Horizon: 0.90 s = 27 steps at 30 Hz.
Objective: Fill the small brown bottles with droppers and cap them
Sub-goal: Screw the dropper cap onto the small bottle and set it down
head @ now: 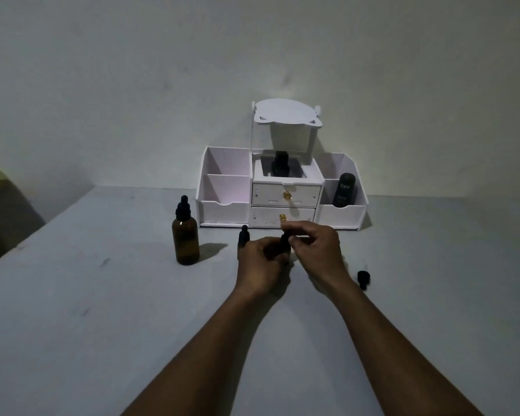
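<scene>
The left hand (pixel 261 261) is gripping a small brown bottle (pixel 285 252) while the right hand (pixel 315 250) is pinching its dropper cap (pixel 283 238), the two hands meeting over the grey table (pixel 102 310), a second small bottle (pixel 243 235) partly hidden behind the left hand, a large amber bottle (pixel 185 240) standing to the left, a loose dropper (pixel 363 279) lying to the right, and a white organizer (pixel 282 199) sitting against the pale wall (pixel 132 85).

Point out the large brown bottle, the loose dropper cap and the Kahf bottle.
large brown bottle (pixel 185 243): head view, glass body.
loose dropper cap (pixel 363 277): head view, black collar.
Kahf bottle (pixel 346 192): head view, labelled front.
</scene>
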Each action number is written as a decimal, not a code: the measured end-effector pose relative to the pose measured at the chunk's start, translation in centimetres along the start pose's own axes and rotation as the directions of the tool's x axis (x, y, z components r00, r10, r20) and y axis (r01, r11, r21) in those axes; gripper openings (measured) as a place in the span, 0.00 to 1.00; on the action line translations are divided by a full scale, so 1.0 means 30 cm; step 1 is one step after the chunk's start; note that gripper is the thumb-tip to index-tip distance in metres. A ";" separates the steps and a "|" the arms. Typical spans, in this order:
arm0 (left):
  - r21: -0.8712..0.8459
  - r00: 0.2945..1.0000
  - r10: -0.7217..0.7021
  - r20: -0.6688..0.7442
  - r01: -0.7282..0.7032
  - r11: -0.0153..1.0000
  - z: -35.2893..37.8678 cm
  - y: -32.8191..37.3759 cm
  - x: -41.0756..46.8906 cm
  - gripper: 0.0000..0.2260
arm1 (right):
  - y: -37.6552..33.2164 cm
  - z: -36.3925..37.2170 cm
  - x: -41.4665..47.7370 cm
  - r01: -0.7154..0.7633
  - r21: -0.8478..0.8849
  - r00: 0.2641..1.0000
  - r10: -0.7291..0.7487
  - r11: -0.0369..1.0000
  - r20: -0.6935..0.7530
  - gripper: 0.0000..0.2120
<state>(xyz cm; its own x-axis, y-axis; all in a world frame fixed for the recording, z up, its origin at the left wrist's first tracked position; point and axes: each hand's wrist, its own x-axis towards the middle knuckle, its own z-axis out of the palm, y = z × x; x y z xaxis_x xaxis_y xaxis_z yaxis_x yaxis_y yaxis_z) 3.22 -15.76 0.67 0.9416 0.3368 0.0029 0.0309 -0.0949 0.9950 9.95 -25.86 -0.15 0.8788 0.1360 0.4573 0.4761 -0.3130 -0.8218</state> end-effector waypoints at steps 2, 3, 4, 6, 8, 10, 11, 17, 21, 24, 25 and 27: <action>-0.018 1.000 -0.009 0.004 0.009 1.000 -0.002 -0.001 0.000 0.15 | 0.005 0.000 0.003 -0.017 -0.014 1.000 0.017 1.000 -0.007 0.14; -0.021 1.000 -0.005 0.004 0.005 1.000 -0.003 -0.002 0.000 0.15 | 0.007 0.001 0.004 -0.024 -0.013 1.000 0.023 1.000 -0.015 0.13; -0.025 1.000 -0.001 -0.002 0.001 1.000 -0.003 -0.005 0.002 0.15 | 0.010 0.003 0.005 -0.028 -0.009 0.999 0.028 1.000 -0.025 0.12; -0.022 1.000 0.009 -0.010 -0.009 1.000 -0.006 -0.008 0.005 0.14 | 0.015 0.007 0.006 -0.025 0.000 0.999 0.025 1.000 -0.045 0.11; -0.010 1.000 0.017 -0.006 -0.017 1.000 -0.007 -0.006 0.002 0.14 | 0.014 0.008 0.003 -0.017 0.006 0.999 0.018 1.000 -0.046 0.13; -0.010 1.000 0.019 0.000 -0.019 1.000 -0.005 -0.004 -0.001 0.14 | 0.011 0.004 0.001 -0.021 0.019 1.000 0.021 1.000 -0.012 0.16; -0.016 1.000 0.016 0.001 -0.016 1.000 -0.004 -0.004 -0.001 0.15 | 0.010 0.001 0.002 -0.025 0.019 1.000 0.025 1.000 0.006 0.16; -0.027 1.000 0.001 0.004 -0.001 1.000 -0.004 -0.010 -0.001 0.16 | -0.003 -0.006 -0.001 -0.029 0.020 1.000 0.028 0.999 0.005 0.14; 0.004 1.000 0.009 0.011 -0.009 1.000 -0.002 -0.008 -0.016 0.20 | -0.001 -0.005 -0.002 -0.019 0.020 1.000 0.019 1.000 0.001 0.15; 0.042 0.998 0.024 -0.056 -0.022 0.999 -0.021 -0.022 -0.033 0.24 | -0.016 -0.012 -0.005 0.051 -0.013 0.998 -0.051 0.999 -0.026 0.18; 0.066 0.997 0.037 -0.068 -0.033 0.997 -0.031 -0.030 -0.040 0.24 | -0.028 -0.019 -0.004 0.089 -0.014 0.995 -0.089 0.996 -0.043 0.18; 0.072 0.996 0.060 -0.071 -0.054 0.996 -0.064 -0.038 -0.066 0.21 | -0.062 -0.031 -0.004 0.175 -0.014 0.981 -0.176 0.984 -0.078 0.17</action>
<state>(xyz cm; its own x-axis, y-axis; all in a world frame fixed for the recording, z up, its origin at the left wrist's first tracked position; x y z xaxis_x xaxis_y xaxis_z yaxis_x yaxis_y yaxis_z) 0.67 -14.53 -0.27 0.9154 0.3966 0.0694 0.0036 -0.1803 0.9836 8.94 -26.18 1.65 0.7764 0.1148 0.6197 0.6221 -0.2970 -0.7244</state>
